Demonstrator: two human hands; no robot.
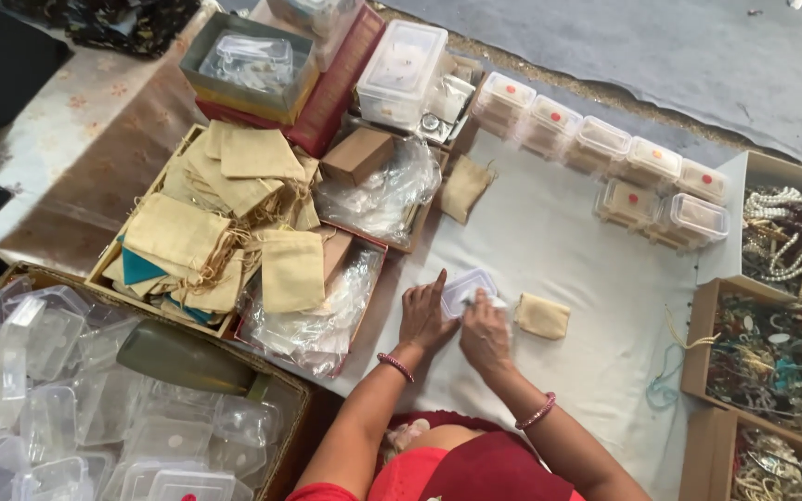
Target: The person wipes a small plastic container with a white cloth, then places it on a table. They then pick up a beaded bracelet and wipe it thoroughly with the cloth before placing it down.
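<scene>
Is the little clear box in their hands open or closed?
Cannot tell: both hands, left hand and right hand, cover the small clear box, hiding its edges.

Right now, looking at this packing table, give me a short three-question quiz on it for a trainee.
1. True or false: both hands, left hand and right hand, are on the small clear plastic box.
2. What lies just right of the right hand? A) a beige cloth pouch B) a pair of scissors C) a roll of tape
3. Which side of the white cloth holds the open boxes of beaded jewellery?

Key: 1 true. 2 A, the beige cloth pouch. 3 The right side.
</scene>
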